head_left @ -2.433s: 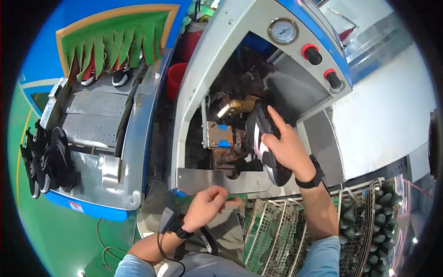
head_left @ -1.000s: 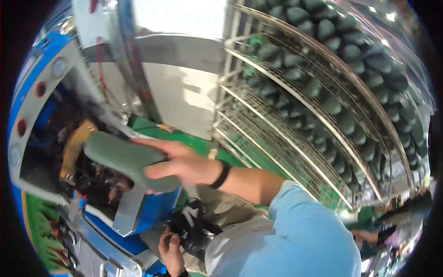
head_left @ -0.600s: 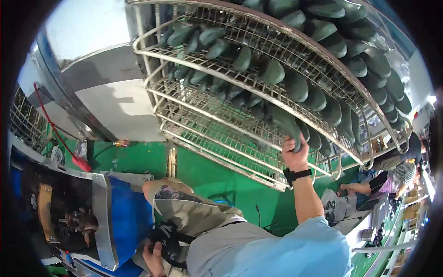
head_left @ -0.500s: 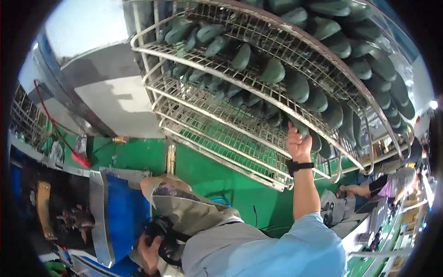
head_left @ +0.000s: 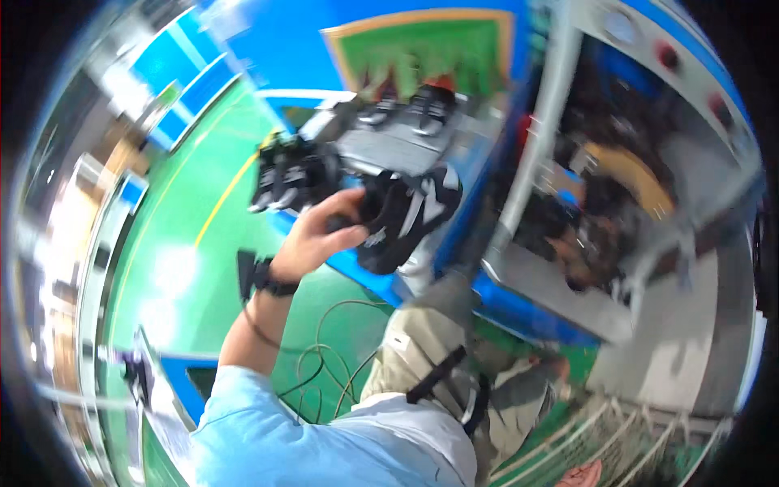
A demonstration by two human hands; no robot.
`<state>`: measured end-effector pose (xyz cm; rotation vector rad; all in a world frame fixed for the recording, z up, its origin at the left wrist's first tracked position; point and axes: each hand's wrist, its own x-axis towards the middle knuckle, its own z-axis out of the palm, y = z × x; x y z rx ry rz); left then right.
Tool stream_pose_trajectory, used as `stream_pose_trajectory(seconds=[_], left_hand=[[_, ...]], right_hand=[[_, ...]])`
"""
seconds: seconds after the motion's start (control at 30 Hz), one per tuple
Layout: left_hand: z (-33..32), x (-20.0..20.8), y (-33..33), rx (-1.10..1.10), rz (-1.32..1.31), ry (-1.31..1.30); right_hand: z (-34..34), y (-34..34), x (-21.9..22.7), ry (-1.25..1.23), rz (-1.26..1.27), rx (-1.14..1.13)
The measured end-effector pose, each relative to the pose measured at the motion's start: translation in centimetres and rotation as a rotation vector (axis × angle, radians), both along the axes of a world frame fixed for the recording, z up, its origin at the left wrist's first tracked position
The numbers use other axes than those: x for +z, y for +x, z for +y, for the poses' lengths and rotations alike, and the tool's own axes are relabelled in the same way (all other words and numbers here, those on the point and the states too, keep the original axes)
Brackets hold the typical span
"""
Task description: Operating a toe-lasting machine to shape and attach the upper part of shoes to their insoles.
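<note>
My left hand (head_left: 312, 239), with a black strap on its wrist, grips a black shoe (head_left: 410, 219) with white stripes by its collar end. Thumb and fingers are closed on the opening; the toe points up and to the right. Several more black-and-white shoes (head_left: 292, 177) stand just beyond the hand, on the left side of the machine. Farther off, a pair of dark shoes (head_left: 430, 107) with red at the top rests on a grey metal ledge (head_left: 389, 148). Low at the right, a blurred pinkish shape (head_left: 580, 474) by the wire rack appears to be my right hand; its fingers cannot be made out.
A blue machine (head_left: 284, 49) with a green panel stands ahead. To its right is an open-fronted machine (head_left: 527, 187) with dark fittings inside. The wire rack (head_left: 625, 442) is at lower right. Loose cables (head_left: 324, 349) lie on the green floor (head_left: 191, 268) near my legs.
My view has swung from the rack of dark green shoe forms to the blue machine. My right hand has left the forms at the view's middle; my left hand now holds the shoe out ahead.
</note>
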<state>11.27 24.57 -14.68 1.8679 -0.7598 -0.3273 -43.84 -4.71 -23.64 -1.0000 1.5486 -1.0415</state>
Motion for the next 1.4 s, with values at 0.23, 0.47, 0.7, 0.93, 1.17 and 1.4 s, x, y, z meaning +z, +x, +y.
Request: stream_pose_trajectory(seconds=[0.23,0.47,0.7,0.93,1.17,1.4], left_hand=[[8.8,-5.2,13.6,0.174,-0.341,0.9],[11.5,-5.3,2.1,0.504,-0.544,0.778],[31.0,-1.3,-25.0,0.934,-0.341,0.87],[50.7,3.6,-52.5,1.688,-0.017,1.412],[59.1,1.2,-34.9,1.859,-0.251,1.228],[20.7,-4.0,2.2,0.64,-0.168,0.487]], right_hand=[[-5.9,16.0,-1.8,-0.286,0.269,0.937],[-2.1,24.4,-1.4,0.056,0.001,1.061],[-0.3,26.8,-5.0,0.246,0.028,1.301],[2.3,28.4,-7.1,0.301,0.149,1.557],[1.6,27.5,-8.0,0.216,0.127,1.311],[2.2,25.3,-8.3,0.211,0.115,1.307]])
